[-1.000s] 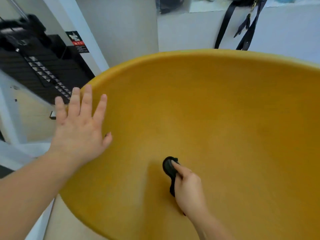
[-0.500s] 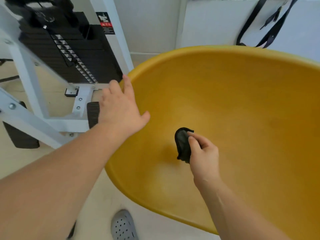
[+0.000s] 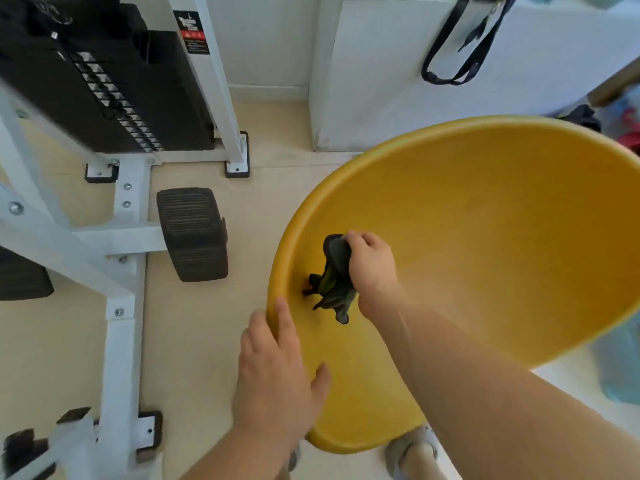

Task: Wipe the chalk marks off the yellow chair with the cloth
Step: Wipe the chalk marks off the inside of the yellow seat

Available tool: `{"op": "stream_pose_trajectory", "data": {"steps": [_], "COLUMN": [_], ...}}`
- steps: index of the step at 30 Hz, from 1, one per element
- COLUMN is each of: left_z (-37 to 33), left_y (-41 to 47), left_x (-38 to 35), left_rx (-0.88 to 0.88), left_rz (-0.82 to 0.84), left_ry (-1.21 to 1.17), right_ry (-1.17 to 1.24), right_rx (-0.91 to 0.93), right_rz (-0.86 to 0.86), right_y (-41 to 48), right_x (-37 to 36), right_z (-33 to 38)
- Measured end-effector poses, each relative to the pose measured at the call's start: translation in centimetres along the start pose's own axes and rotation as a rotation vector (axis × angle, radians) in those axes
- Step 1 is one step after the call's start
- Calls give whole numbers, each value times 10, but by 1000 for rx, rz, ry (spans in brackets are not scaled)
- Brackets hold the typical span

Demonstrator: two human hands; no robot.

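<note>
Yellow moulded plastic forms the chair, whose shell is seen from above and fills the right half of the view, its rim curving from the far right round to the near centre. A dark cloth is observed bunched against the inner face of the shell, close to the left rim, with loose ends hanging below the bundle. The right hand is closed round the upper part of the cloth, the grip being tight on it with the fingers curled over the top. The left hand is laid on the near-left rim of the chair, its grip wide and flat, with the fingers extended along the edge and the thumb spread onto the inner surface of the shell. No chalk marks can be made out on the visible yellow plastic; whether any lie under the cloth cannot be told. A white metal exercise frame with a black weight stack is noted on the beige floor to the left, well apart from the chair, and a black ribbed foot pad is fixed to it. Black straps are seen hanging against a white panel at the far right. A grey shoe is partly visible below the near rim of the chair.
</note>
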State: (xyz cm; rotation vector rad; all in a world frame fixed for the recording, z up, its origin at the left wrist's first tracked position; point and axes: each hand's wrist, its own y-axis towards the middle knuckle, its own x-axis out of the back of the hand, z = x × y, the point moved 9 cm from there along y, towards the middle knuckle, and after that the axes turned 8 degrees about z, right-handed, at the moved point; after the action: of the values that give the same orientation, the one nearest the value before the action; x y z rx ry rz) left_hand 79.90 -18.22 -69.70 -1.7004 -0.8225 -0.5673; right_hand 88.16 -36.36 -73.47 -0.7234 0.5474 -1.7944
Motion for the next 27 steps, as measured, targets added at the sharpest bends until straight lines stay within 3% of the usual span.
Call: {"op": "stream_pose_trajectory", "data": {"steps": [5, 10, 13, 20, 24, 27], "left_z": [2, 25, 35, 9, -15, -26], "left_y": [-58, -59, -32, 5, 26, 38], "left_x": [-56, -49, -18, 43, 70, 65], "left_rx": [-261, -655, -576, -474, -468, -425], "left_rz": [284, 96, -50, -244, -272, -205], "left_ry": [96, 201, 201, 158, 140, 14], "right_ry": [-182, -202, -157, -296, -376, -449], "right_rx": [31, 61, 110, 117, 108, 146], "right_rz": [-96, -153, -177, -125, -82, 7], "right_y": [11, 34, 44, 24, 1, -19], "right_x": [-7, -17, -15, -8, -1, 8], "right_z": [22, 22, 24, 24, 6, -12]}}
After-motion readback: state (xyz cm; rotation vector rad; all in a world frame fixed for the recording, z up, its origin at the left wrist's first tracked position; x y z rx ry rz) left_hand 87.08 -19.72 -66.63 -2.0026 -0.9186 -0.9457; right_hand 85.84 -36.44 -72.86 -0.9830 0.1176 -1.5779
